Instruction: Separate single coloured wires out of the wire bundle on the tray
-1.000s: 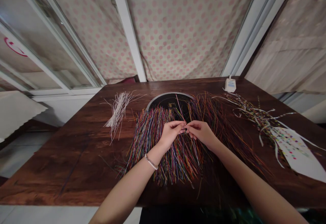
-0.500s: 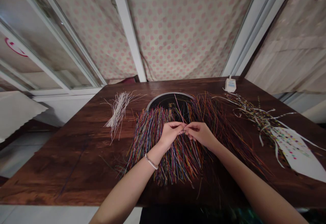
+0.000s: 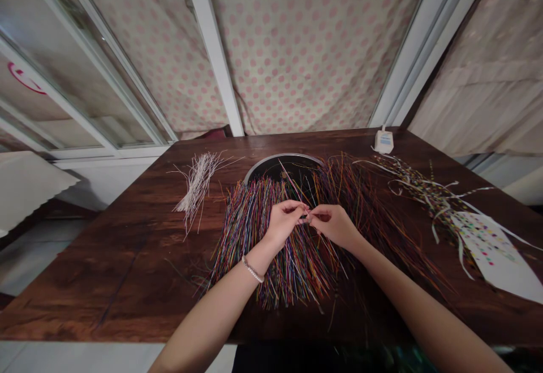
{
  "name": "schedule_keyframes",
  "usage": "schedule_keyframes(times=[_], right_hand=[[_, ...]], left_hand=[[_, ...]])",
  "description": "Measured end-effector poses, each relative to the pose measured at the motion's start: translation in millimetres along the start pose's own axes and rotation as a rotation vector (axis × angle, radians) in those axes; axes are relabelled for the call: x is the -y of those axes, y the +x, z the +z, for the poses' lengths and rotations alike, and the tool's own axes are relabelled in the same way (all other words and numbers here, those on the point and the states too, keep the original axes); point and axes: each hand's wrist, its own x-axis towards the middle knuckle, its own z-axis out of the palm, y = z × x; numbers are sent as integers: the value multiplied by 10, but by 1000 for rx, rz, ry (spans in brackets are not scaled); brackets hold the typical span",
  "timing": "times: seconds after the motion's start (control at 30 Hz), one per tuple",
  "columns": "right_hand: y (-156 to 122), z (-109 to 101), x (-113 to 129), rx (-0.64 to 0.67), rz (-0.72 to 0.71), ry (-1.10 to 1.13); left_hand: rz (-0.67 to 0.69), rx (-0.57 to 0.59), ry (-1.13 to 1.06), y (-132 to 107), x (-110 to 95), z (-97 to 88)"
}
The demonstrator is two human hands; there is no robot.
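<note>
My left hand (image 3: 285, 223) and my right hand (image 3: 334, 224) meet fingertip to fingertip above a thick pile of thin multicoloured strands (image 3: 254, 220) spread on the dark wooden table (image 3: 139, 260). Both hands are pinched shut on one thin strand (image 3: 289, 180), which sticks up and away from the fingers toward the far side. A bead bracelet is on my left wrist. A second, browner heap of strands (image 3: 360, 192) lies to the right of my right hand.
A round black dish with a metal rim (image 3: 280, 164) sits behind the pile. A small bundle of white strands (image 3: 197, 183) lies at the left. Dotted paper strips and a sheet (image 3: 487, 243) lie at the right, with a small white box (image 3: 384, 141) at the far edge.
My hands stay almost in place, fingertips drawing slightly closer. The raised strand has tilted a little further left.
</note>
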Motion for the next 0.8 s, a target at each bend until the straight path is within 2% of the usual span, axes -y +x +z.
schedule_keyframes(times=[0.17, 0.37, 0.53, 0.6, 0.73, 0.8], right_hand=[[-36, 3, -1, 14, -48, -118], [-67, -2, -4, 152, -101, -175], [-66, -14, -10, 204, -61, -150], [-53, -20, -15, 179, -29, -115], [-12, -30, -36, 103, 21, -61], [7, -30, -49, 75, 35, -37]], left_hand=[[87, -105, -42, 43, 19, -30], [225, -260, -146, 152, -19, -130], [345, -377, -241, 247, -105, -271], [337, -359, -270, 271, -104, -301], [180, -170, -236, 274, -28, -268], [147, -114, -170, 266, 20, -234]])
